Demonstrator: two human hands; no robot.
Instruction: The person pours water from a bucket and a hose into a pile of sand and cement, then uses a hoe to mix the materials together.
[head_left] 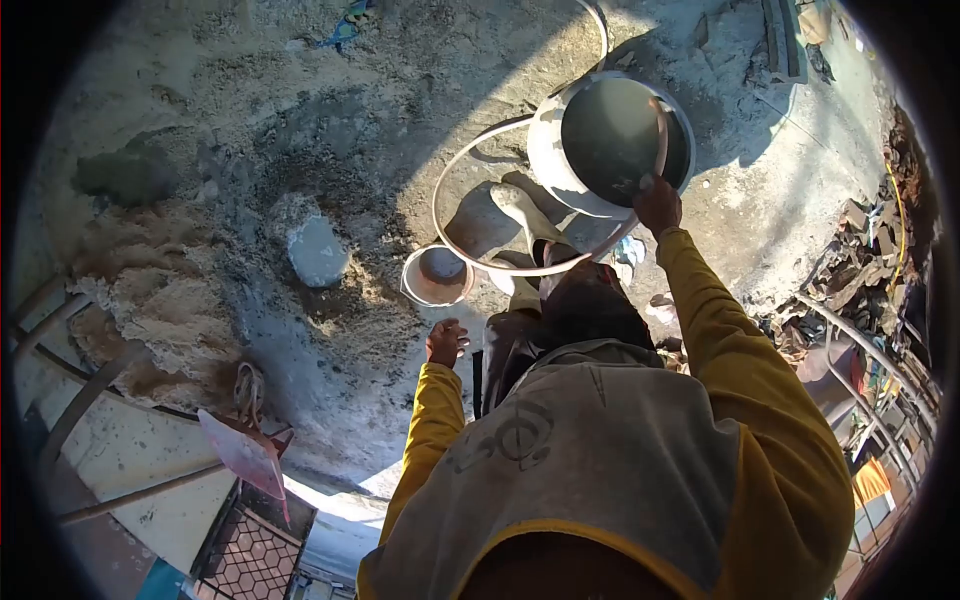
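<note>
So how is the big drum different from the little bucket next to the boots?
Size: the big drum is much wider than the little bucket.
Inside: the drum looks dark greenish-grey, while the bucket shows pale brown with a grey patch.
Hands: the right hand holds the hose at the drum's rim, but no hand touches the bucket.
Both are round and open on top.

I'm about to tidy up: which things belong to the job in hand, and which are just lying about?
Likely in use:
hose, held in the right hand
drum, with the hose at its mouth
bucket, near the left hand

Likely lying about:
blue-green scrap, top
rubble, far right
</note>
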